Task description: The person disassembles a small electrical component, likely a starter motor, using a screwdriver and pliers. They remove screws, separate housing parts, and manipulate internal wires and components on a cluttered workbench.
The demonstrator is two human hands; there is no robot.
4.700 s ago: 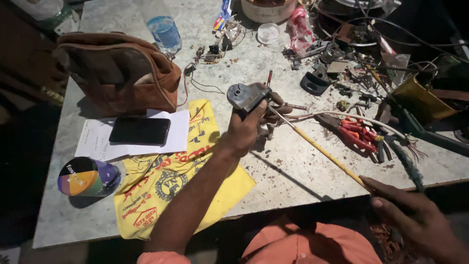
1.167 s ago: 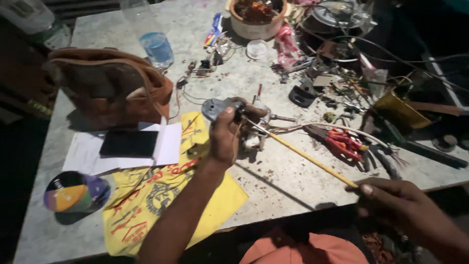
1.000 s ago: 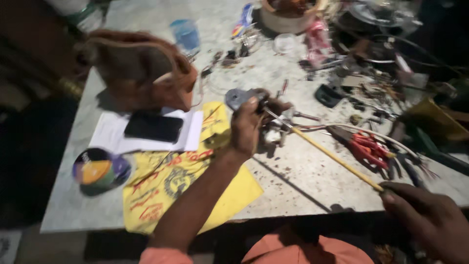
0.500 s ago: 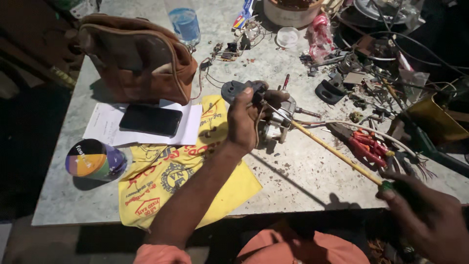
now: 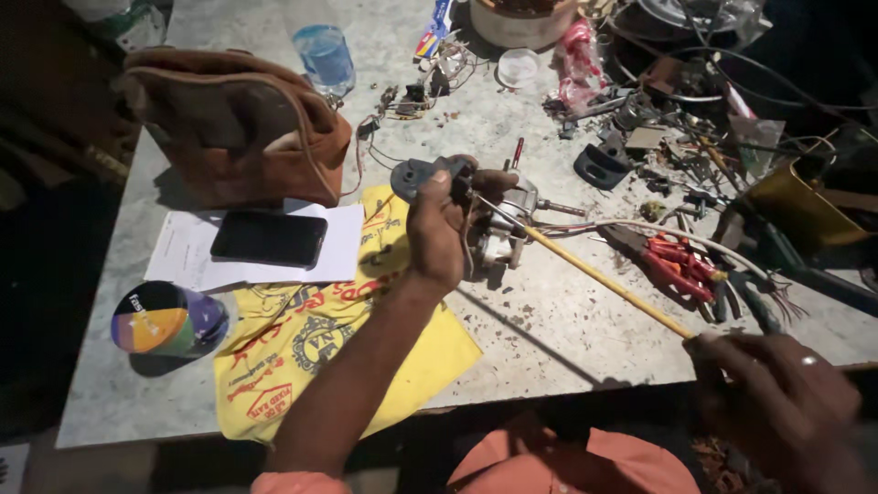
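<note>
A: What's the step here?
B: Probing, I'd judge. The left hand (image 5: 439,233) is clamped around a small motor assembly (image 5: 489,224) raised over the desk (image 5: 549,320); the right hand (image 5: 777,402) grips a long yellow-shafted screwdriver (image 5: 604,284), tip at the motor.
A: Next?
B: Steady seating of the tip, motor held firm.

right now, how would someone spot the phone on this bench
Start at the brown leather bag at the bench's far left. Just in front of it a white sheet of paper lies beside the yellow cloth. The phone lies on that paper: the only flat, black, glossy slab there, screen dark.
</note>
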